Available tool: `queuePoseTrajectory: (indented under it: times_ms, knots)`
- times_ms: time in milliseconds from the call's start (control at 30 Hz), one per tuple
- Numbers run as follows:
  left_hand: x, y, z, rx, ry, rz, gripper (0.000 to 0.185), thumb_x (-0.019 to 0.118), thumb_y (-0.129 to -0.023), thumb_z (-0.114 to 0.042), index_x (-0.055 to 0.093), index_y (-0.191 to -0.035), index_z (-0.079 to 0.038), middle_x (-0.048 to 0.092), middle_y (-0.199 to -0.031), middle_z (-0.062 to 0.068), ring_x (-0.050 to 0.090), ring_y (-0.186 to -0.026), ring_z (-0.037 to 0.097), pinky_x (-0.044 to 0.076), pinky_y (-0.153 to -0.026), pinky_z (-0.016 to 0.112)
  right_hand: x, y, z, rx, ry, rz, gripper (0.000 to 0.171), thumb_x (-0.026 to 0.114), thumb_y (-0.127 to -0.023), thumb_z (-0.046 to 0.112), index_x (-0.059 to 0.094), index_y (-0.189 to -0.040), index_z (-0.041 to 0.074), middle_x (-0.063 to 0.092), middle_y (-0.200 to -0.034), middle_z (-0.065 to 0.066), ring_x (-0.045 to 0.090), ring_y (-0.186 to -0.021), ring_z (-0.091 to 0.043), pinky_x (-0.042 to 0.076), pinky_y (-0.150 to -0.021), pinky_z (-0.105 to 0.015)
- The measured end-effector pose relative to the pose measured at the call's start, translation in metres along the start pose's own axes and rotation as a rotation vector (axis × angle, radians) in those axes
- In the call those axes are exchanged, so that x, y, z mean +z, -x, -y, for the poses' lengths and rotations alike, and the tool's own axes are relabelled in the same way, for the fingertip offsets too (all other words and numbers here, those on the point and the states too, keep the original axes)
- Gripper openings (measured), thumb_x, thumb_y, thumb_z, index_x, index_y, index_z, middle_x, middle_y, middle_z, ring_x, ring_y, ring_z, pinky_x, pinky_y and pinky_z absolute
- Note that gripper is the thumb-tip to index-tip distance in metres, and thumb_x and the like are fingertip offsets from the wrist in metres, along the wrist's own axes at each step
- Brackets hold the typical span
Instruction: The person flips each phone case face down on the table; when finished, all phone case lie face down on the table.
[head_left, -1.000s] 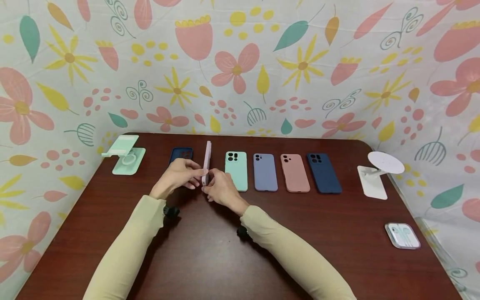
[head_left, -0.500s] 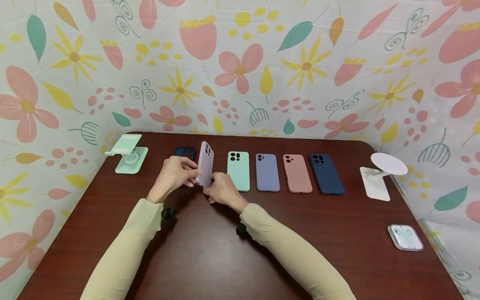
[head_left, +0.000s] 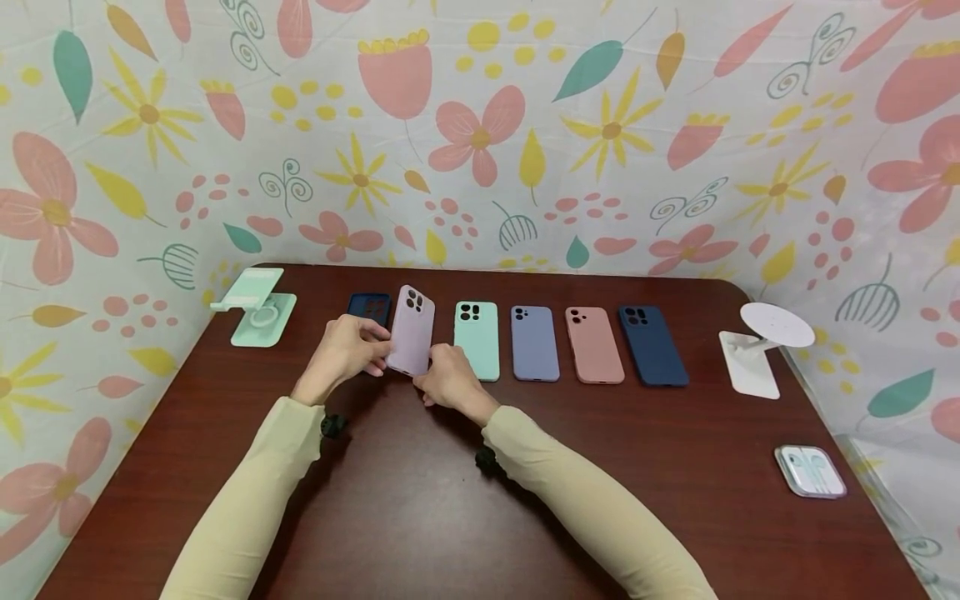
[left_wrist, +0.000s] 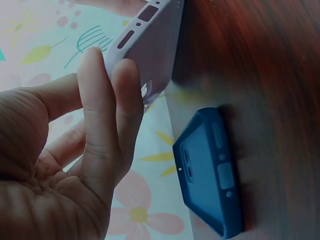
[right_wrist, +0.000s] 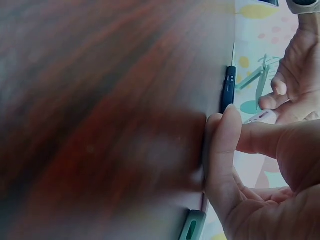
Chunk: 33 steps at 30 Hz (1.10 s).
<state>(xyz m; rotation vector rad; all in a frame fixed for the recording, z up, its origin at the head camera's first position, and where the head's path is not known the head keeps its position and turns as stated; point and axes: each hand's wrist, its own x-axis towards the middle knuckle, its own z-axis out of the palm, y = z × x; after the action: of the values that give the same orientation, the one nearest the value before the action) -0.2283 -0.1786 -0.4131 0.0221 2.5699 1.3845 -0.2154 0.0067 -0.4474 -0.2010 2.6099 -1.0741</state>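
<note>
A lilac phone case [head_left: 412, 332] stands tilted above the table, its back with camera holes facing the head camera. My left hand [head_left: 343, 354] pinches its lower left side between thumb and fingers. At the lower right corner, the curled fingers of my right hand [head_left: 452, 377] hold the case; in the right wrist view they partly hide it. The port cutouts of the lilac case [left_wrist: 142, 25] show in the left wrist view. Behind my left hand lies a dark blue case [head_left: 367, 307], its hollow side up. Right of my right hand lies a mint case [head_left: 477, 342].
Further right in the row lie a periwinkle case [head_left: 535, 344], a pink case [head_left: 595, 345] and another dark blue case [head_left: 652, 346]. A mint folding stand [head_left: 262, 317] is at the left, a white round-topped stand [head_left: 750, 375] at the right. Boxed earphones [head_left: 810, 472] lie near the right edge.
The lilac case has turned from edge-on so that its back now faces the head camera, and it leans back slightly. Both hands stay around its lower end.
</note>
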Motion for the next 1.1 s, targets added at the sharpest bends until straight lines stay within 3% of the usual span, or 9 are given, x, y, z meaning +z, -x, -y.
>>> queuePoseTrajectory:
  times_ms: [133, 333, 633, 1100]
  knots:
    - [0.003, 0.0, 0.004, -0.025, -0.015, 0.001, 0.021, 0.071, -0.094, -0.017, 0.073, -0.111, -0.004, 0.075, -0.079, 0.014, 0.073, -0.059, 0.017, 0.064, -0.069, 0.044, 0.0, 0.002, -0.001, 0.0, 0.009, -0.005, 0.01, 0.07, -0.091, 0.01, 0.065, -0.088, 0.002, 0.067, -0.056, -0.004, 0.067, -0.046, -0.01, 0.053, -0.047, -0.023]
    - [0.007, -0.002, 0.007, -0.034, -0.034, 0.009, 0.024, 0.069, -0.095, -0.016, 0.072, -0.114, -0.002, 0.075, -0.078, 0.014, 0.074, -0.059, 0.019, 0.064, -0.067, 0.04, -0.001, 0.006, -0.002, -0.013, 0.018, -0.025, 0.017, 0.067, -0.091, 0.006, 0.064, -0.074, 0.002, 0.066, -0.052, -0.003, 0.066, -0.045, -0.011, 0.052, -0.045, -0.023]
    - [0.015, -0.005, 0.011, -0.018, -0.103, 0.039, 0.03, 0.07, -0.093, -0.011, 0.068, -0.118, 0.004, 0.076, -0.094, 0.019, 0.073, -0.058, 0.016, 0.063, -0.063, 0.035, -0.003, 0.009, -0.004, -0.03, 0.032, -0.051, 0.02, 0.066, -0.089, 0.003, 0.064, -0.07, 0.003, 0.064, -0.049, -0.002, 0.063, -0.041, -0.009, 0.05, -0.043, -0.021]
    - [0.023, -0.005, 0.007, -0.012, -0.243, 0.041, 0.029, 0.071, -0.091, -0.012, 0.071, -0.116, 0.004, 0.077, -0.092, 0.018, 0.073, -0.057, 0.013, 0.061, -0.061, 0.028, -0.006, 0.012, -0.004, -0.04, 0.12, -0.079, 0.027, 0.066, -0.09, 0.005, 0.065, -0.063, 0.005, 0.061, -0.045, 0.0, 0.059, -0.039, -0.009, 0.046, -0.043, -0.02]
